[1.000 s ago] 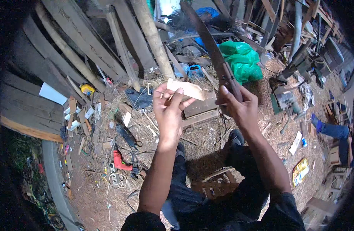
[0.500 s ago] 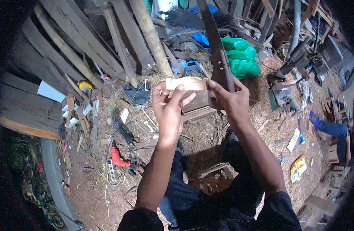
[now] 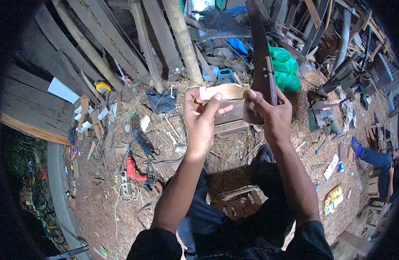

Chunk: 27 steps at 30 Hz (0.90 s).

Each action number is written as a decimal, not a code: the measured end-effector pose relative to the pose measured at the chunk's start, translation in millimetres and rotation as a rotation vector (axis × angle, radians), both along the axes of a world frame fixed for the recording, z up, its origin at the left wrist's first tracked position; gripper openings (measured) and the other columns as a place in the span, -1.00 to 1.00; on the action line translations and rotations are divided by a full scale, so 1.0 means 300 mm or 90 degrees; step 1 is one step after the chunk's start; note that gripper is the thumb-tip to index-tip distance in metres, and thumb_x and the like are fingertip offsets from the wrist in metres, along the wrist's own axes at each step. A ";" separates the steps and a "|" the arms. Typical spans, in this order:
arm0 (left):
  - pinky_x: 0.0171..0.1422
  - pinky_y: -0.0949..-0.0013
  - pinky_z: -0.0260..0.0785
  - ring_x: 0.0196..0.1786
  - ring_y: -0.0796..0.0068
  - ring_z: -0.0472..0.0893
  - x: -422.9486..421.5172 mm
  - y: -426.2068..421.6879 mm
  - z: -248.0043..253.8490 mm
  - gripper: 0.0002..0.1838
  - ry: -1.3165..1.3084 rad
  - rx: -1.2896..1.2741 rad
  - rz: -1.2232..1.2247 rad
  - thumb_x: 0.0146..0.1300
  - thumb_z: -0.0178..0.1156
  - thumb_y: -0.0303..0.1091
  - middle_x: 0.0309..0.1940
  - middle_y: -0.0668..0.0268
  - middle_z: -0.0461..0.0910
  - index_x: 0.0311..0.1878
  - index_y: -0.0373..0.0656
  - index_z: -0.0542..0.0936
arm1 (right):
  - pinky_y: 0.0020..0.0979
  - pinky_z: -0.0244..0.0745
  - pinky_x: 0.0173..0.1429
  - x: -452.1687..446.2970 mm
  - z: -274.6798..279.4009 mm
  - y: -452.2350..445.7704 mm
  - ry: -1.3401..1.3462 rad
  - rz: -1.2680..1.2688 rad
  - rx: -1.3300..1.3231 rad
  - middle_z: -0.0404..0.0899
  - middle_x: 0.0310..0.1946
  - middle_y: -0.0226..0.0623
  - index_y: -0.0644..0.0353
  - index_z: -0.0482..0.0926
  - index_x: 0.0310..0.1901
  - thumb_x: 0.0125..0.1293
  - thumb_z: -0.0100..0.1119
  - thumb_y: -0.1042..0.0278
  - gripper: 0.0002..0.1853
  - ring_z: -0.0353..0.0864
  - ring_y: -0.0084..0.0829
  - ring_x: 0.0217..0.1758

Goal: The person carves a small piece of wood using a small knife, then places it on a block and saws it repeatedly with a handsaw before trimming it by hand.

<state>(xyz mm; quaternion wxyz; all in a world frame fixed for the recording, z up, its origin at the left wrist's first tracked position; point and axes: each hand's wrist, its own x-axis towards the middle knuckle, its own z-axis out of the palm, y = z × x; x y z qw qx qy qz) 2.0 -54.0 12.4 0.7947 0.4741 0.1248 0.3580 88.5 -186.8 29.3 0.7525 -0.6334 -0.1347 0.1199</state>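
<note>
My left hand (image 3: pixel 202 115) pinches the left end of a small, pale wood piece (image 3: pixel 227 92) between thumb and fingers. The piece has a curved, shaped upper edge and is held level in front of me. With my right hand (image 3: pixel 271 110) I grip what looks like a hand saw (image 3: pixel 259 47), its dark blade pointing up and away, two bolts showing near the handle. My right thumb and fingertips also meet the right end of the wood piece. A wooden block or bench (image 3: pixel 231 115) sits below and behind my hands, partly covered by them.
On the ground at left lie a red power drill (image 3: pixel 134 170) and a power strip with a white cord (image 3: pixel 129 190). A green plastic bag (image 3: pixel 284 71) is behind the saw. Planks and poles (image 3: pixel 182 39) lean at the back. Another person's leg (image 3: pixel 375 158) shows at right.
The wood piece has turned in my fingers, so its curved profile and side face show more. The whole view has shifted, placing both hands and the saw farther right.
</note>
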 end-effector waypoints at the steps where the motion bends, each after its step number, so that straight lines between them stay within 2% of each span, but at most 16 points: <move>1: -0.07 0.17 0.65 -0.14 0.30 0.67 -0.001 0.000 0.001 -0.66 -0.004 0.008 0.002 0.32 0.19 -0.50 -0.14 0.14 0.56 0.06 -0.25 0.27 | -0.63 0.24 -0.44 -0.004 0.007 -0.002 0.001 0.001 -0.001 0.57 -0.45 -0.53 0.24 0.63 -0.14 0.11 0.53 0.23 -0.63 0.40 -0.75 -0.52; 4: -0.12 0.23 0.70 -0.13 0.47 0.62 -0.007 0.007 -0.005 -0.74 -0.014 0.012 -0.013 0.30 0.18 -0.59 -0.13 0.23 0.52 -0.06 -0.19 0.31 | -0.63 0.25 -0.43 -0.006 -0.003 -0.002 -0.002 -0.007 0.012 0.57 -0.45 -0.52 0.24 0.63 -0.14 0.09 0.53 0.22 -0.62 0.41 -0.74 -0.52; 7: -0.13 0.19 0.66 -0.15 0.31 0.67 -0.001 0.005 -0.014 -0.63 -0.015 0.044 -0.001 0.31 0.20 -0.50 -0.13 0.12 0.57 0.07 -0.25 0.26 | -0.58 0.45 -0.28 -0.011 0.020 -0.020 0.047 0.023 0.024 0.65 -0.36 -0.44 0.26 0.60 -0.15 0.14 0.49 0.35 -0.69 0.55 -0.69 -0.38; 10: -0.16 0.21 0.66 -0.16 0.32 0.67 0.003 -0.003 -0.003 -0.64 -0.013 0.036 -0.001 0.31 0.20 -0.51 -0.14 0.13 0.57 0.07 -0.25 0.27 | -0.63 0.28 -0.42 -0.008 0.011 -0.025 0.008 0.021 0.025 0.57 -0.44 -0.51 0.23 0.62 -0.14 0.14 0.50 0.24 -0.65 0.44 -0.73 -0.50; 14: -0.19 0.25 0.67 -0.20 0.37 0.67 0.008 -0.002 -0.005 -0.67 -0.018 0.052 -0.006 0.32 0.20 -0.51 -0.17 0.16 0.57 0.06 -0.25 0.30 | -0.65 0.19 -0.45 -0.005 0.000 -0.021 0.004 0.001 0.029 0.53 -0.49 -0.55 0.22 0.61 -0.19 0.16 0.48 0.26 -0.70 0.39 -0.76 -0.53; 17: -0.22 0.28 0.70 -0.19 0.46 0.65 0.015 -0.003 -0.009 -0.71 -0.026 0.038 -0.019 0.30 0.19 -0.57 -0.15 0.20 0.57 -0.01 -0.24 0.31 | -0.64 0.20 -0.44 0.001 0.012 -0.040 0.045 0.033 0.008 0.54 -0.48 -0.54 0.23 0.61 -0.18 0.15 0.48 0.26 -0.69 0.38 -0.76 -0.52; 27: -0.29 0.32 0.68 -0.22 0.40 0.68 0.020 -0.002 -0.007 -0.69 -0.017 0.050 -0.010 0.32 0.20 -0.49 -0.19 0.17 0.59 0.03 -0.24 0.31 | -0.62 0.21 -0.43 0.006 0.007 -0.033 0.040 0.024 0.031 0.52 -0.46 -0.53 0.24 0.60 -0.13 0.13 0.50 0.25 -0.64 0.35 -0.76 -0.51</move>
